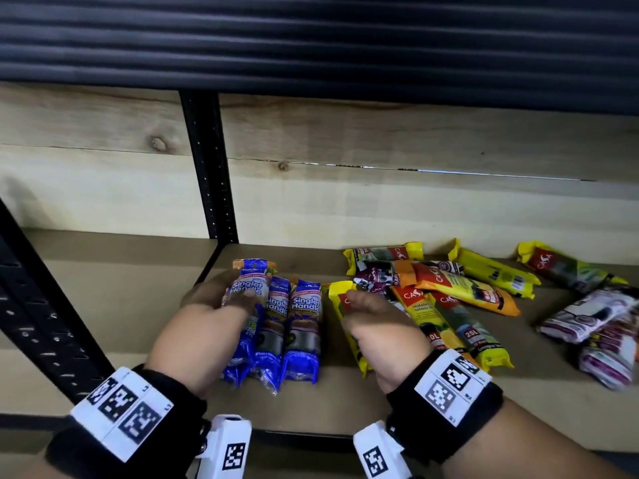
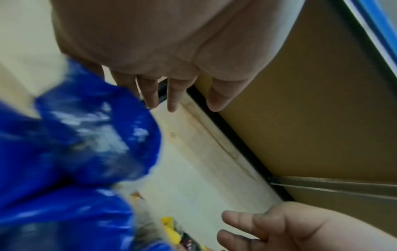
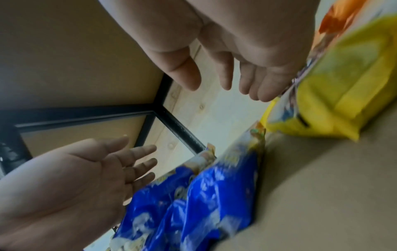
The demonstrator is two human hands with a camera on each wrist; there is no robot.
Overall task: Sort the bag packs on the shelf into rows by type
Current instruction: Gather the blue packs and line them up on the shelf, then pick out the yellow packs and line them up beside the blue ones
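Three blue "Singlet Handle" packs (image 1: 306, 323) lie side by side, lengthwise, on the shelf board (image 1: 311, 406). My left hand (image 1: 221, 295) is open at the left of that row, its palm against the leftmost blue pack (image 1: 249, 284) and its thumb lying across it. The left wrist view has its straight fingers (image 2: 171, 96) beside blurred blue wrapper (image 2: 75, 144). My right hand (image 1: 363, 305) is open over a yellow pack (image 1: 337, 293) just right of the blue row. In the right wrist view its fingers (image 3: 225, 79) are straight next to that yellow pack (image 3: 335, 95).
A loose heap of yellow and orange Casa packs (image 1: 449, 295) lies to the right, with purple-and-white packs (image 1: 594, 316) at the far right. A black upright post (image 1: 207, 167) stands behind the blue row, before the wooden back board (image 1: 380, 202).
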